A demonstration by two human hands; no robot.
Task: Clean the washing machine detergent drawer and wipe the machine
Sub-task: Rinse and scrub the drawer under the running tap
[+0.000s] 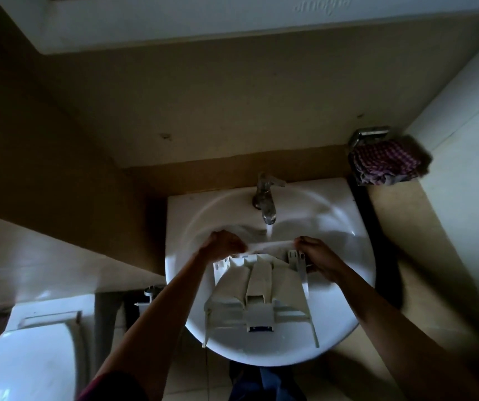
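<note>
At the near left stands a white toilet (30, 357), lid down, which has no part in the job. Next comes the left grip (222, 246), its fingers curled round the far left corner of the detergent drawer (258, 287). The drawer is out of its machine and lies lengthwise in the white washbasin (360, 285), far end under the tap (265, 198), near end by the near rim. Whether it rests on the bowl or is only held there I cannot tell. Water (270, 230) runs from the tap and falls at the drawer's far edge, between the two hands. The right grip (319, 259) is closed on the drawer's far right corner, fingers round its side wall. At the far right a checked cloth (386, 166) lies bunched on a metal wall holder (371, 133), untouched. As I judge it, taking the drawer out is done and the rinse is under way. The light is too dim to show whether residue remains. Left to do: finish rinsing, refit the drawer, and wipe the washing machine, which is not in view.
</note>
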